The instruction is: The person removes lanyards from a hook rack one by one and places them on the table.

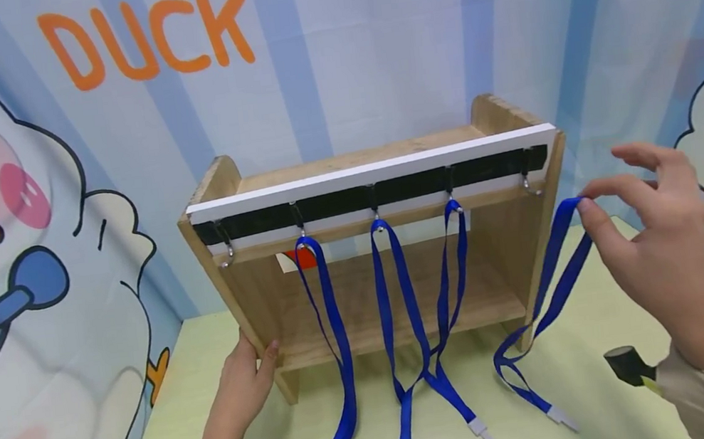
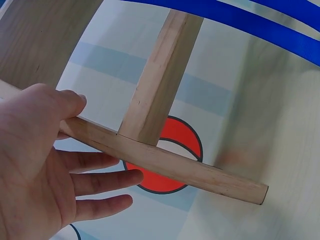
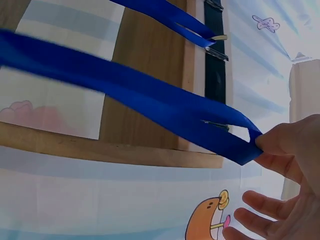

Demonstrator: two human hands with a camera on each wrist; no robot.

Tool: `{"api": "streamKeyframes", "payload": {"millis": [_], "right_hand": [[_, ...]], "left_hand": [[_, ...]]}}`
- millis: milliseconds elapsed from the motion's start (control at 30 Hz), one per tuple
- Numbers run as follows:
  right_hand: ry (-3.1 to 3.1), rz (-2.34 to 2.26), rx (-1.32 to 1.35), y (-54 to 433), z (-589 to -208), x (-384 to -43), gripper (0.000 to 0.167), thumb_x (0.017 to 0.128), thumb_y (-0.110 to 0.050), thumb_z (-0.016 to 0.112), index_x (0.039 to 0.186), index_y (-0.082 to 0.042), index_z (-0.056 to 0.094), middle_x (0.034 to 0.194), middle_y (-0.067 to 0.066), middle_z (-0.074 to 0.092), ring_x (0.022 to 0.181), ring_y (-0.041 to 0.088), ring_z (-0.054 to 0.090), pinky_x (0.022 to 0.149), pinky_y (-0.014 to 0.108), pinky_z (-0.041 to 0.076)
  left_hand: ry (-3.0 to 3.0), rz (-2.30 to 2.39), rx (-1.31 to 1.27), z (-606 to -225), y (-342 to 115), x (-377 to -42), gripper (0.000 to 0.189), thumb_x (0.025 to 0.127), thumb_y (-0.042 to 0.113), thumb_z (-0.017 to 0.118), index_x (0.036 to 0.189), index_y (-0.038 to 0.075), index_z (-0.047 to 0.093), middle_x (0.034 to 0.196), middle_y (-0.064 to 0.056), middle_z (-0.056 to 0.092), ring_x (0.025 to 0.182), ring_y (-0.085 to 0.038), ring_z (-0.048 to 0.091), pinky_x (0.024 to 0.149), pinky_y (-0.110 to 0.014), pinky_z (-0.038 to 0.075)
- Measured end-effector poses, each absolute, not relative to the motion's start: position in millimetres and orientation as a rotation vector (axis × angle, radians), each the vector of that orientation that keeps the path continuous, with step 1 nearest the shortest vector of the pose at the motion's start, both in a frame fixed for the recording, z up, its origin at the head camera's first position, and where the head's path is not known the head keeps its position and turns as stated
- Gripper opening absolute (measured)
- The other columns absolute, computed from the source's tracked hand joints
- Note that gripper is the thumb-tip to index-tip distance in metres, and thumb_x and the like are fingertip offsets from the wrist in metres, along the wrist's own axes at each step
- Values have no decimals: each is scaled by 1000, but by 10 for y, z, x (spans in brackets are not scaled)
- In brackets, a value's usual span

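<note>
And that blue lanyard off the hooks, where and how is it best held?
Pinch the blue lanyard at its loop's top bend, probably from the right, as the right hand does: both limp strands hang from there, and the nearest bare hook lies to the left.

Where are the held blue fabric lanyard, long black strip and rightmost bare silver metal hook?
Held blue fabric lanyard [image 3: 150, 95]: right wrist view, middle of the strap.
Long black strip [image 1: 334, 204]: head view, front face, left of centre.
Rightmost bare silver metal hook [image 1: 526, 183]: head view, its shank.
</note>
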State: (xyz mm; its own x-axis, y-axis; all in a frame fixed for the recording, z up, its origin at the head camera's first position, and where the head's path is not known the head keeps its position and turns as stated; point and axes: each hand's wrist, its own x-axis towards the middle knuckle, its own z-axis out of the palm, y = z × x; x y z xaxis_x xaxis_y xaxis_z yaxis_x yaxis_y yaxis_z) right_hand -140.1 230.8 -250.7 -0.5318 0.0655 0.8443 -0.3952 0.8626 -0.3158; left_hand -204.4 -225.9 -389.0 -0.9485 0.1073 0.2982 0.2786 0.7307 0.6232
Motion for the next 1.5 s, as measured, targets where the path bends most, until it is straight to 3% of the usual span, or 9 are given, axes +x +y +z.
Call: {"api": "streamKeyframes", "payload": {"millis": [333, 667, 833, 867, 967, 1200, 1333, 1500], "right_hand": [[-2121, 571, 195, 2438, -2615, -1282, 9, 89, 5, 66, 96, 9, 66, 136, 34, 48, 132, 54, 37, 101, 74, 33], [-2211, 519, 238, 2604, -2757, -1219, 6, 85, 9, 65, 90, 7, 65, 125, 39, 52, 123, 61, 39, 109, 73, 25], [-2259, 477, 179, 2715, -2841, -1189, 6, 88, 8, 63, 93, 8, 64, 126, 40, 50, 124, 62, 38, 111, 72, 24], [-2262, 456, 168, 2743, -2859, -1181, 6, 88, 7, 63, 94, 9, 64, 125, 40, 51, 122, 61, 40, 107, 71, 30], [-2271, 409, 139, 2829, -2920, -1168, 8, 89, 5, 64, 95, 10, 65, 123, 40, 53, 117, 60, 44, 102, 71, 34], [-2312, 418, 162, 3000, -3045, -1185, 3, 88, 8, 63, 88, 11, 64, 118, 40, 54, 113, 59, 46, 96, 73, 35], [-2507, 397, 212, 3060, -3112, -1219, 4, 84, 6, 69, 82, 4, 66, 110, 39, 56, 103, 59, 46, 87, 74, 38], [-2853, 410, 270, 3083, -3158, -1368, 9, 86, -2, 73, 81, -6, 68, 102, 29, 62, 94, 52, 55, 75, 65, 46]], "left_hand": [[-2714, -1057, -261, -3869, -2299, -2034, 58, 107, 21, 50, 151, -5, 23, 144, -36, 46, 128, -48, 52, 99, -61, 48], [-2706, -1082, -242, -3894, -2325, -2022, 59, 108, 23, 48, 154, -2, 20, 146, -34, 44, 127, -47, 53, 97, -60, 50], [-2691, -1090, -264, -3902, -2317, -2020, 58, 109, 23, 47, 154, -2, 20, 147, -35, 43, 127, -48, 53, 97, -60, 50], [-2682, -1086, -274, -3904, -2313, -2021, 58, 109, 23, 47, 154, -2, 20, 146, -35, 43, 126, -48, 54, 96, -60, 50], [-2662, -1080, -310, -3910, -2290, -2036, 57, 109, 22, 47, 153, -2, 21, 145, -35, 44, 124, -48, 55, 95, -60, 51], [-2665, -1094, -336, -3931, -2223, -2073, 57, 108, 19, 49, 154, 1, 21, 145, -34, 45, 125, -47, 55, 96, -59, 51], [-2662, -1112, -335, -3948, -2216, -2080, 55, 108, 20, 49, 154, 3, 22, 144, -32, 47, 123, -46, 57, 95, -58, 52], [-2657, -1125, -324, -3947, -2242, -2060, 56, 108, 21, 49, 154, 2, 22, 144, -33, 46, 124, -46, 56, 95, -58, 51]]}}
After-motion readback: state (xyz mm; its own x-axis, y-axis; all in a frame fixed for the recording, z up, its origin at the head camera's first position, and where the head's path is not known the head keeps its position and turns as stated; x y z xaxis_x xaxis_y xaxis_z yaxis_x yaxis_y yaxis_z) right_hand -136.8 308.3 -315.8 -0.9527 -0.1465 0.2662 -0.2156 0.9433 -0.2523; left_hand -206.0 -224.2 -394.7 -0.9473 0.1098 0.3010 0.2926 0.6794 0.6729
